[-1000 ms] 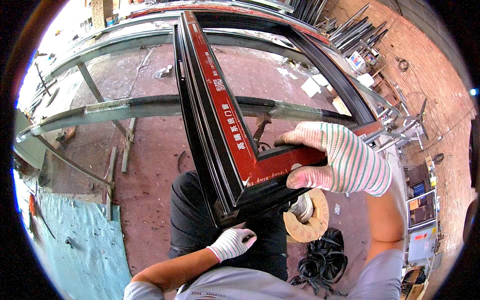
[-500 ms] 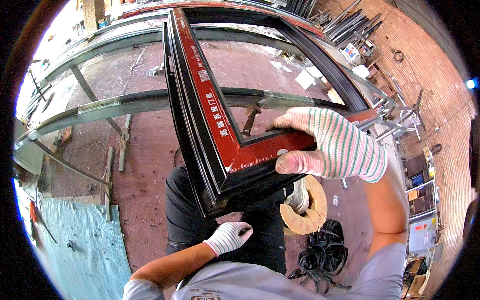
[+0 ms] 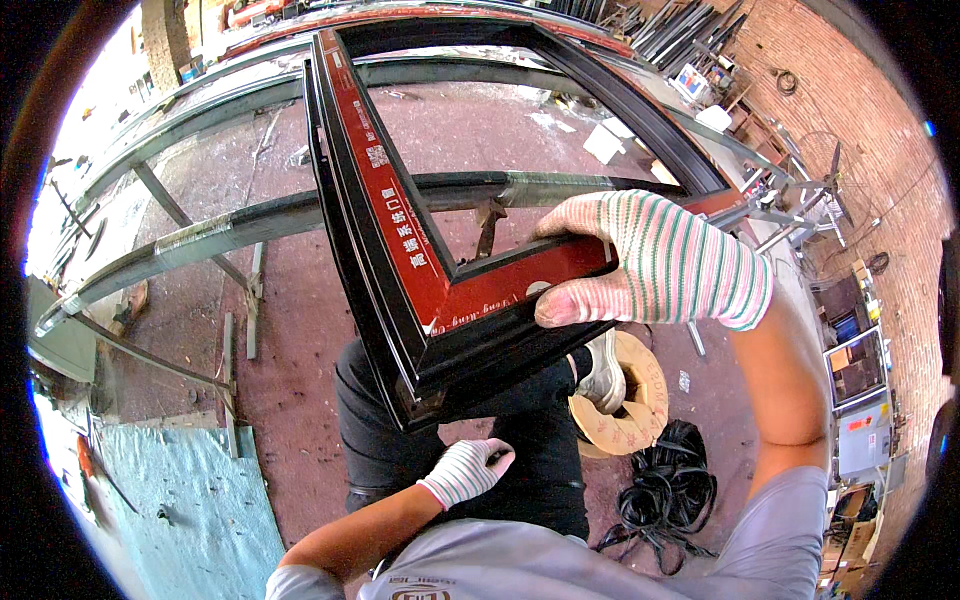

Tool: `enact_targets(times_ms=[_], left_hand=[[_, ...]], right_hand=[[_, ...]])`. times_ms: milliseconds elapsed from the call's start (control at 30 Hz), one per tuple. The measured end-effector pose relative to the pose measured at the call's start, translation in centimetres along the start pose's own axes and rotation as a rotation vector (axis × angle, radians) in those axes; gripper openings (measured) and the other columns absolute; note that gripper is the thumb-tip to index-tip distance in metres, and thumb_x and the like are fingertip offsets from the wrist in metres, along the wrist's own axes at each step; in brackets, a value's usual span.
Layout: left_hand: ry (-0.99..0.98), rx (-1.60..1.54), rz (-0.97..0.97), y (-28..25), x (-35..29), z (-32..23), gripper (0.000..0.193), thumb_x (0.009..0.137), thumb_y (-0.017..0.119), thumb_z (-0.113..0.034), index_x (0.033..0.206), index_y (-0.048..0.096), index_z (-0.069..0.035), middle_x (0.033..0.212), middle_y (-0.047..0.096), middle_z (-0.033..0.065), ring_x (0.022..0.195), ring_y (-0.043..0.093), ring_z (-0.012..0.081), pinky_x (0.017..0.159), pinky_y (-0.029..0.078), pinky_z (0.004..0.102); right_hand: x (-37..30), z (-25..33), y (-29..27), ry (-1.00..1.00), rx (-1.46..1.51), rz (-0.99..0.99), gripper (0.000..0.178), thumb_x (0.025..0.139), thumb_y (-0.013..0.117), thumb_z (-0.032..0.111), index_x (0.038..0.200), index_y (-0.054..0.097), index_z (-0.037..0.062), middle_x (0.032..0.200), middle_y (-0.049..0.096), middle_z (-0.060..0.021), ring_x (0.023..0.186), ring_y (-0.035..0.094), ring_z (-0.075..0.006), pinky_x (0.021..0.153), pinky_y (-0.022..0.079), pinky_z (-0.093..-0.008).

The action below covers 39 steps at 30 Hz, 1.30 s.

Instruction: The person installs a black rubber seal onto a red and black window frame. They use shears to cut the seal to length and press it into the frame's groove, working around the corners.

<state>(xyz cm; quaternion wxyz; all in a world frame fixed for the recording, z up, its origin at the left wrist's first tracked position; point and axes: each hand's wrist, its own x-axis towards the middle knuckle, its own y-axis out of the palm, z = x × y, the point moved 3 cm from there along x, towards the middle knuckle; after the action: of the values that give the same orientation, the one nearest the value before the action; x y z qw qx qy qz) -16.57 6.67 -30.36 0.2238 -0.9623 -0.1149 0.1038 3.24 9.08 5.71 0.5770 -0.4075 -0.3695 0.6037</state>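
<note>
A black window frame [image 3: 385, 220] with red protective film on its face rests tilted on the metal rack, its near corner jutting out above my knees. My right hand [image 3: 660, 262], in a pink, white and green striped glove, grips the near bar, thumb on the outer side and fingers over the inner edge. Low by my thighs is my left hand [image 3: 470, 472], in a similar striped glove. Its fingers are curled closed, away from the frame; what they hold, if anything, is hidden.
The padded rail of the metal rack [image 3: 260, 210] crosses below the frame. On the floor to the right lie a tan ring-shaped roll [image 3: 640, 415], around my shoe, and a heap of black strips [image 3: 668, 485]. A light blue sheet [image 3: 190, 500] covers the floor at left.
The window frame's near corner and my right hand on it have shifted slightly left and up. My left hand keeps its curled shape by my thighs. The whole view has turned a little.
</note>
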Motion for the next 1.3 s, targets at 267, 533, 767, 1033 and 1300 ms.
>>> enact_targets(times_ms=[267,533,767,1033,1300], left_hand=[[-0.002,0.009,-0.003,-0.5,-0.2,-0.8,0.026,0.095,0.067,-0.028,0.105,0.074,-0.005,0.078,0.072,0.0155,0.067,0.07,0.0271,0.064,0.055,0.0359],[-0.008,0.036,0.037,-0.6,-0.5,-1.3,0.029,0.095,0.065,-0.033,0.105,0.074,-0.007,0.078,0.071,0.0189,0.071,0.069,0.0356,0.067,0.055,0.042],[0.103,0.029,-0.028,0.4,0.0,-0.1,0.025,0.095,0.067,-0.027,0.105,0.075,-0.006,0.074,0.071,0.0138,0.061,0.065,0.0254,0.06,0.052,0.0355],[0.051,0.013,0.004,0.0,-0.4,-0.8,0.026,0.095,0.068,-0.029,0.106,0.075,-0.007,0.074,0.07,0.0139,0.062,0.066,0.0242,0.06,0.052,0.036],[0.025,0.024,0.077,-0.3,-0.1,-0.8,0.03,0.097,0.065,-0.032,0.11,0.072,-0.006,0.088,0.074,0.0189,0.078,0.072,0.0323,0.073,0.056,0.0381]], right_hand=[[0.3,-0.4,-0.2,-0.062,-0.104,-0.035,0.081,0.078,0.074,0.067,0.121,0.067,-0.0013,0.109,0.071,-0.0222,0.104,0.069,-0.0366,0.091,0.053,-0.0424],[-0.7,-1.7,-0.8,0.046,0.041,0.057,0.082,0.078,0.075,0.066,0.129,0.064,0.0032,0.1,0.073,-0.0185,0.094,0.071,-0.0291,0.084,0.054,-0.0399],[-0.6,-1.9,-0.8,-0.006,-0.004,0.007,0.083,0.078,0.073,0.069,0.125,0.066,0.0011,0.095,0.072,-0.017,0.088,0.07,-0.0282,0.08,0.054,-0.0382],[-0.9,-3.5,-0.9,-0.069,-0.02,-0.066,0.072,0.079,0.078,0.062,0.121,0.069,0.0041,0.093,0.072,-0.0138,0.085,0.068,-0.0252,0.077,0.053,-0.0367],[-1.4,-4.8,-1.0,-0.212,-0.076,-0.112,0.073,0.078,0.081,0.056,0.12,0.067,-0.0011,0.1,0.072,-0.0186,0.091,0.07,-0.0255,0.082,0.055,-0.0366]])
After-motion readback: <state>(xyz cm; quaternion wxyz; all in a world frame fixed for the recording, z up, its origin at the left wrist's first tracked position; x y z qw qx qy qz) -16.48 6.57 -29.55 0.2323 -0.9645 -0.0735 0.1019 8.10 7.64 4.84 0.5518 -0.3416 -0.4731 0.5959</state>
